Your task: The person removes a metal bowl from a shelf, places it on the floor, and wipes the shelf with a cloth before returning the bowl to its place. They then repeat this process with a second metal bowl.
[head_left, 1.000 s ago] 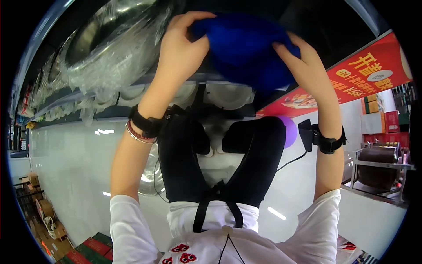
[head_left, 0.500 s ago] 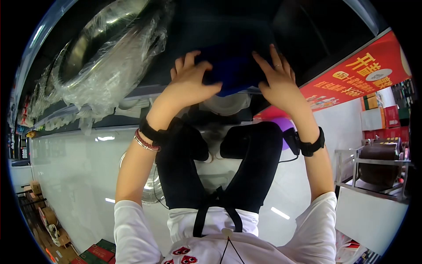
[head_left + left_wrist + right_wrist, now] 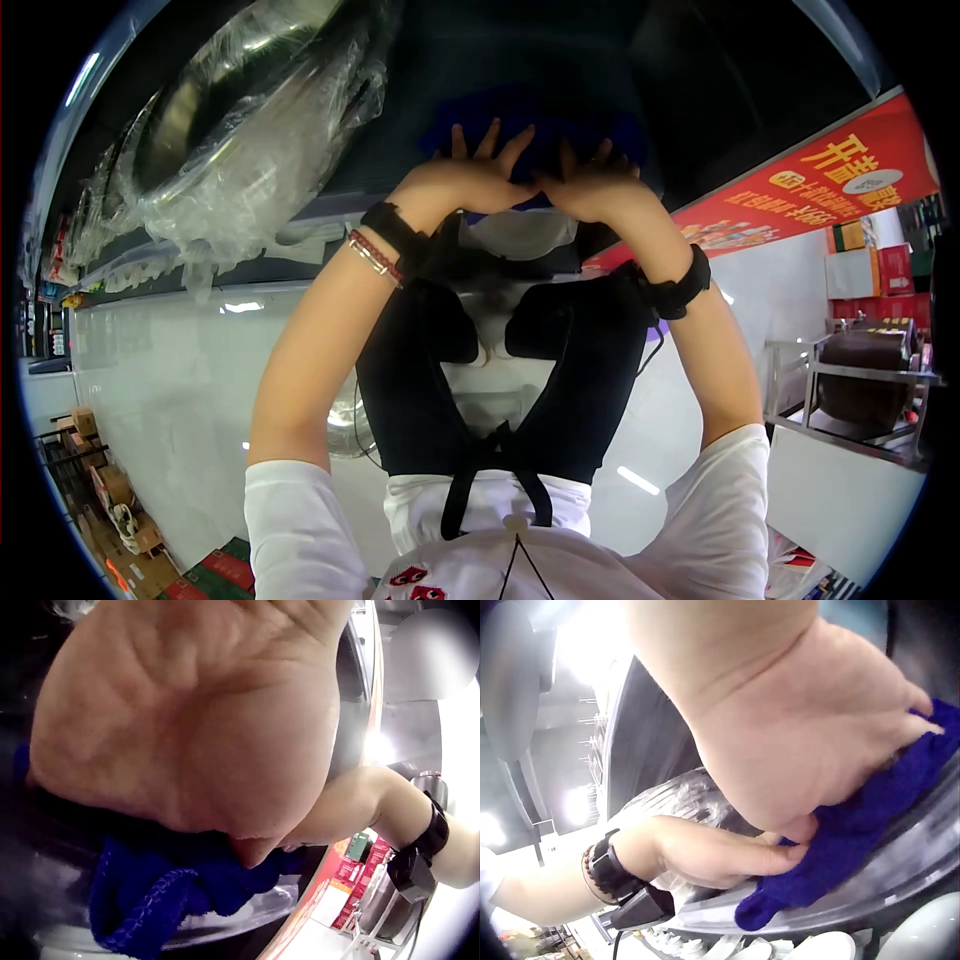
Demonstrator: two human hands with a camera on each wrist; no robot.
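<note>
A blue cloth with a stitched edge lies on the dark shelf, partly bunched under both hands. My left hand rests on it with fingers spread and pointing toward the back of the shelf. Right beside it, my right hand lies on the cloth too, its fingers extended, the thumbs close together. In the left wrist view the cloth hangs in a fold at the shelf's front edge. The right wrist view has the cloth stretched along that edge beneath the hands.
Metal cookware wrapped in clear plastic stands on the shelf to the left. A red banner runs along the edge at right. White dishes sit on a level below. A metal rack stands farther right.
The blue cloth, earlier held up and spread between both hands, has come down onto the shelf. Both hands have moved lower and inward, close together, and now press on it.
</note>
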